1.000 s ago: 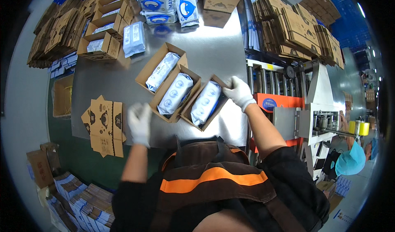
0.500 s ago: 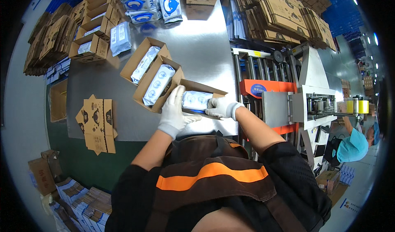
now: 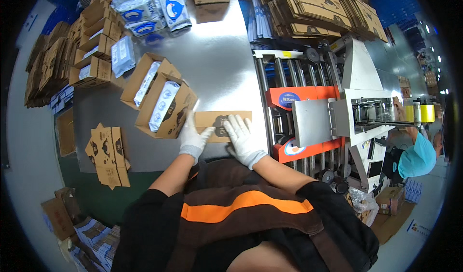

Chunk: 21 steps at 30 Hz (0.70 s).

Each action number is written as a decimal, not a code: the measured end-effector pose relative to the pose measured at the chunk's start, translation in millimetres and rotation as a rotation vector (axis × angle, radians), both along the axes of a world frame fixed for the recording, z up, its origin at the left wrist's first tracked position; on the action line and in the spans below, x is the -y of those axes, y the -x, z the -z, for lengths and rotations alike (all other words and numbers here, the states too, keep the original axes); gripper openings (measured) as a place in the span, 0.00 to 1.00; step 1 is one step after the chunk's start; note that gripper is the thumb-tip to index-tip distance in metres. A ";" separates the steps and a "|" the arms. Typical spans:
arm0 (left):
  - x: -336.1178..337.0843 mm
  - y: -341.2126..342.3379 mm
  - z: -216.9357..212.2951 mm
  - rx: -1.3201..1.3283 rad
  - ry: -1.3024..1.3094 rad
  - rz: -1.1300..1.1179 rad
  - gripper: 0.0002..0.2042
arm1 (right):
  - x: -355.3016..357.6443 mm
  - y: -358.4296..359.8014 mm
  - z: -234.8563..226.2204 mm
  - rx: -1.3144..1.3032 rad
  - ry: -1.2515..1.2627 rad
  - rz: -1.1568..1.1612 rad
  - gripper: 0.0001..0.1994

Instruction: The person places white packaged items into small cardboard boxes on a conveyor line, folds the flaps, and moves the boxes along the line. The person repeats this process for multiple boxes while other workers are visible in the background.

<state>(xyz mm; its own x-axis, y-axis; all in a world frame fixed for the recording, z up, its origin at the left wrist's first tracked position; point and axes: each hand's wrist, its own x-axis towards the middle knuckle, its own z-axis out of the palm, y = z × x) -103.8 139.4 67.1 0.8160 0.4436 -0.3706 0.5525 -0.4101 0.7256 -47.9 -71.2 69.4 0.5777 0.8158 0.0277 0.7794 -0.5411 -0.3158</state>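
Observation:
A brown cardboard box (image 3: 207, 117) lies in front of me at the table's near edge, its printed top flaps folded down. My right hand (image 3: 244, 139), in a white glove, rests flat on the top with its fingers stretched out. At the box's left end is my gloved left hand (image 3: 194, 138), open, its thumb reaching over the lid. Just left of that hand stands an uncovered box (image 3: 179, 109) with a pale blue-and-white soft pack (image 3: 164, 105) in it. Another uncovered box (image 3: 126, 92) touches its far side and holds a similar pack (image 3: 146, 83).
A flattened carton (image 3: 108, 151) lies at the table's left edge. Farther back are blue-and-white packs (image 3: 140, 11) and a row of uncovered boxes (image 3: 99, 69). A roller conveyor machine with red guards (image 3: 308, 94) adjoins the right. A person in a turquoise top (image 3: 415, 156) is beyond it.
The box in front has gone from uncovered, with its pack showing, to covered by its flaps. My right hand has moved left onto the lid. The whole view has shifted slightly.

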 end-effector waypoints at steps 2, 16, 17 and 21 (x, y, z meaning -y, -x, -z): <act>32.8 -13.1 -18.4 -0.219 0.027 0.199 0.53 | 33.5 -11.6 28.7 0.022 0.100 0.154 0.37; -78.4 -10.9 -60.1 -0.090 -0.578 -0.006 0.22 | 70.6 -6.4 -41.1 -0.059 -0.122 0.335 0.37; -74.6 -2.7 -58.7 -0.166 -0.449 0.108 0.17 | 56.0 -14.7 -42.8 -0.108 -0.212 0.324 0.37; -40.2 24.6 -52.4 0.137 -0.450 0.498 0.11 | -13.2 -37.8 -53.4 -0.650 -0.371 0.303 0.46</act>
<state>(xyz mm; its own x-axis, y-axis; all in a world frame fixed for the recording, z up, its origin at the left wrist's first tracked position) -128.4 179.6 119.5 0.9890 0.0903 -0.1174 0.1358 -0.8694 0.4751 -10.1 -58.0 122.8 0.7659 0.6247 -0.1520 0.2138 -0.4705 -0.8561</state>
